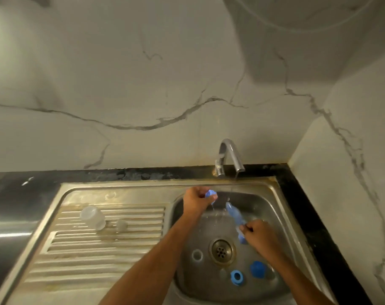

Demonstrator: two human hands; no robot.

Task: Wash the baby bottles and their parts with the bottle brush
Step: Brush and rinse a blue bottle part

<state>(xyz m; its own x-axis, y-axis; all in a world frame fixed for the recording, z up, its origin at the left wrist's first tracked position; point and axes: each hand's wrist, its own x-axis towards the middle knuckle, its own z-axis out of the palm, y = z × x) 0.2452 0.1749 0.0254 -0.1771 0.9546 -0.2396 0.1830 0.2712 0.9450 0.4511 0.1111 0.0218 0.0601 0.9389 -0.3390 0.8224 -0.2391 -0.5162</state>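
- Blue ring (236,277) and blue cap (257,269) lie low in the sink (281,208).
- Right hand (258,234) fingers curl round the bottle brush (235,216), centre-right.
- Left hand (197,200) pinches a blue part (210,194) above.
- Clear bottle (92,217) lies mid-left on the drainboard (77,256).

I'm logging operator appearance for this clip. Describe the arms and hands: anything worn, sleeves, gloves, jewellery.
Both forearms are bare as far as the frame shows, with no sleeves in view. The left hand and right hand wear no gloves. No watch, bracelet or ring is visible; the fingers are too blurred to rule out a thin ring.
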